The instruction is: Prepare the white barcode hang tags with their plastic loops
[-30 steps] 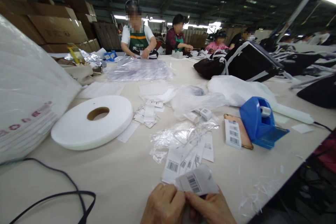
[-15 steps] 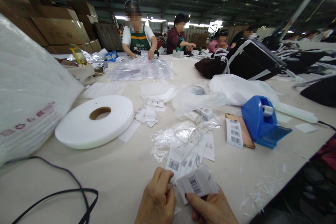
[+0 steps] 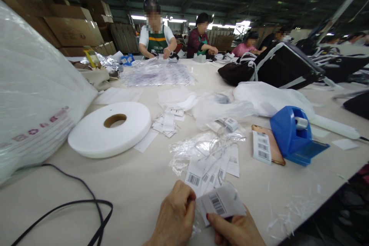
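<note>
Left hand (image 3: 175, 217) now pinching barcode tag (image 3: 220, 204) (left edge)

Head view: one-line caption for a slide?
Both hands, left hand and right hand, hold a barcode tag above loose tags on a table.

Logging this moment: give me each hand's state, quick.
Left hand: closed, pinching the left edge of the barcode tag.
Right hand: closed, holding the same tag from below.
</note>
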The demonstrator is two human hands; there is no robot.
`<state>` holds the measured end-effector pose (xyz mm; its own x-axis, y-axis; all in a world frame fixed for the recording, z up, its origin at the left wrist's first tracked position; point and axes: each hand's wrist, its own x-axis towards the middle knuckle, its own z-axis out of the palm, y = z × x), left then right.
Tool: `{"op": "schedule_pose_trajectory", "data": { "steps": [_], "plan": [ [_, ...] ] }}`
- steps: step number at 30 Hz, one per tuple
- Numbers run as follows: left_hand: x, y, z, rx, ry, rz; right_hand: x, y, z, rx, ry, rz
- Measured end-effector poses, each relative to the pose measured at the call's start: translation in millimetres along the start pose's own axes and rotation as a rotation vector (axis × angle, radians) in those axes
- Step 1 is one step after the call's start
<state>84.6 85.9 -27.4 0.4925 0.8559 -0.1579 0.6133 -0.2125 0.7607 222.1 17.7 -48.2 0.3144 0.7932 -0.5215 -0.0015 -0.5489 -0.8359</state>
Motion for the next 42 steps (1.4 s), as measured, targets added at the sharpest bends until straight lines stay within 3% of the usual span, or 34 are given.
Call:
{"op": "schedule_pose_trajectory", "data": {
  "steps": [11,22,30,42],
  "plan": [
    [1,-1,-0.4,-0.040,-0.013,-0.035,-3,-5,1,0.000,0.025,0.012],
    [2,-2,1.0,-0.029,-0.023,-0.053,-7,-20,1,-0.006,-0.070,-0.018],
    [0,6,-9.7,-0.045,-0.094,-0.007,-6,-15,0,0.020,-0.038,0.001],
    [2,5,-12.9,-0.174,-0.083,-0.051,-8,-8,-6,0.136,0.045,0.036]
  ]
}}
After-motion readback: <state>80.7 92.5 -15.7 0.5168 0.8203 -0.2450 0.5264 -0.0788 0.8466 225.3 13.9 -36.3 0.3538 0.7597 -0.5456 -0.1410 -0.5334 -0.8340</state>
